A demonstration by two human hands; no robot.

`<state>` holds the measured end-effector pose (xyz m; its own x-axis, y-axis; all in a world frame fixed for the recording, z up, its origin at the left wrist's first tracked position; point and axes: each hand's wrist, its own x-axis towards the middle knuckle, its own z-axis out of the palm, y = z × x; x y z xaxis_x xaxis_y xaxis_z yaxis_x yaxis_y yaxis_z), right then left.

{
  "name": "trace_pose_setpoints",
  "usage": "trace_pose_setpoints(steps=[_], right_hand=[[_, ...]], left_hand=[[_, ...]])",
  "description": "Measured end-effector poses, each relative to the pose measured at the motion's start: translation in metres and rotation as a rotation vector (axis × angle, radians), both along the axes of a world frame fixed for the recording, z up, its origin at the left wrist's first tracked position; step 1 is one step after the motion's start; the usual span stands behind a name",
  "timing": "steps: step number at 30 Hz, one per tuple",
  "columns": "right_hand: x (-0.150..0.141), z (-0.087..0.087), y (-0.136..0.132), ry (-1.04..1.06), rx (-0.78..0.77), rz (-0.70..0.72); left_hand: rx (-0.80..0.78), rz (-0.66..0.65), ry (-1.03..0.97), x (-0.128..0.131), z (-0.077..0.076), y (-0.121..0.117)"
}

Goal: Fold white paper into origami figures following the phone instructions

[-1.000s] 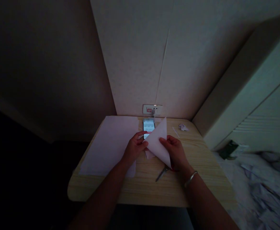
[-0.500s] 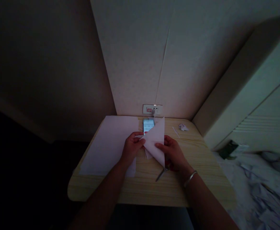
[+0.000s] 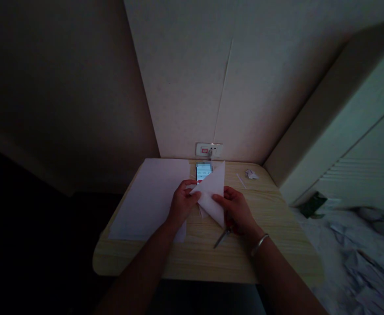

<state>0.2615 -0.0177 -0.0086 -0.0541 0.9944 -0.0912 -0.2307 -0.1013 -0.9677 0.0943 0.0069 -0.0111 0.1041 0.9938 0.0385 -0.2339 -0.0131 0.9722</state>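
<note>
A white sheet of paper [image 3: 213,189], folded into a triangle, is held up between my two hands above the table. My left hand [image 3: 182,202] pinches its left corner between thumb and fingers. On the right edge, my right hand [image 3: 236,206] grips it with the thumb in front and the fingers behind. Partly covered by the paper, a lit phone [image 3: 203,169] stands behind it. Scissors [image 3: 222,238] with red handles lie below my right hand, their handles partly hidden. More paper [image 3: 203,212] shows just beneath the folded sheet.
White paper sheets [image 3: 149,192] cover the left of the wooden table [image 3: 218,267]. A crumpled paper piece [image 3: 251,174] and a thin paper strip [image 3: 241,180] lie at the back right. A wall socket [image 3: 209,149] with a plug sits behind the table.
The folded paper has turned slightly and shifted a little left in my hands. Both hands keep hold of it; the scissors and phone stay in place.
</note>
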Motion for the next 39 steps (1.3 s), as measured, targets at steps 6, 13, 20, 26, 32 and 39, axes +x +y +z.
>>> trace_pose_setpoints(steps=[6,13,20,26,32,39], right_hand=[[0.001,0.000,0.000,-0.055,-0.026,-0.009],[0.011,-0.002,0.003,0.018,-0.056,-0.074],[0.011,-0.004,0.004,0.049,-0.037,-0.111],[0.000,-0.002,0.002,0.035,-0.043,-0.011],[0.007,-0.006,0.005,-0.051,-0.043,-0.109],[0.005,0.000,0.000,-0.035,-0.068,-0.018]], left_hand=[[-0.038,-0.082,-0.005,0.002,0.002,-0.004],[-0.097,-0.065,-0.084,-0.011,0.002,0.001],[-0.146,-0.094,-0.120,-0.006,0.000,-0.001],[-0.133,-0.190,-0.034,0.004,-0.001,-0.005],[-0.155,-0.087,-0.035,0.001,-0.001,-0.003],[-0.227,-0.250,-0.007,-0.008,-0.001,-0.004]])
